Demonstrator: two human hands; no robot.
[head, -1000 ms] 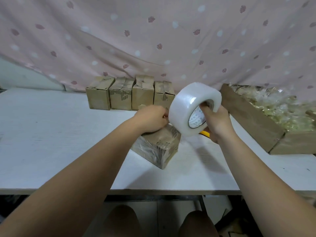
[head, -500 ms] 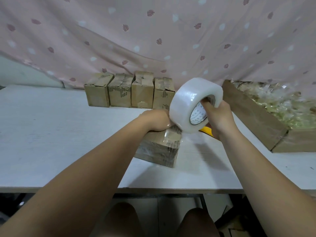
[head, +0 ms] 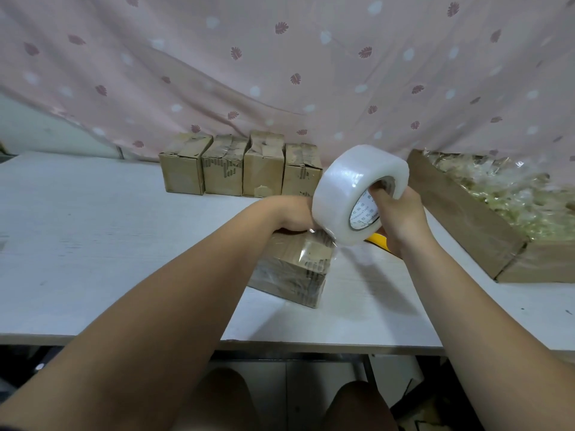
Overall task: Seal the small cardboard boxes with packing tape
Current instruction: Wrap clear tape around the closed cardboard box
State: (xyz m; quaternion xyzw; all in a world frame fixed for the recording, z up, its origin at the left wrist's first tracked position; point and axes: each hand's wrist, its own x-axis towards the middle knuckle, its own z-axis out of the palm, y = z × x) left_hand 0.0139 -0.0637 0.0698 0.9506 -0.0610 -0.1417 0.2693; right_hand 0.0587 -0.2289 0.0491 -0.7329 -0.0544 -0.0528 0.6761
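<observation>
Knees: two bare knees [head: 217, 396] show under the near table edge, at the bottom of the view
Table: white top [head: 93, 244] that carries everything else
Small cardboard box: [head: 295, 272] lies on the table in the middle, between the two forearms, one corner turned toward the person; its top and near side look glossy with clear film
Clear strip: [head: 314, 244] runs from the underside of the roll down onto the far part of the box top
Left hand: [head: 289, 213] rests on the far edge of the box top, knuckles up and fingers bent downward; the fingertips are hidden behind the roll, so I cannot tell whether they pinch anything
Tape roll: [head: 345, 197] wide and clear, held on edge just above the far right corner of the box
Right hand: [head: 401, 213] grips the roll, fingers hooked into its core and the palm against the outside
Yellow object: [head: 378, 239] lies on the table beneath the right hand, mostly hidden
Row of boxes: four small cardboard boxes [head: 224, 169] stand side by side, touching, at the back of the table
Open carton: [head: 460, 219] large, at far right, filled with crinkled clear wrappers [head: 513, 194]
Curtain: pink with a leaf print [head: 280, 73], hanging behind the table
</observation>
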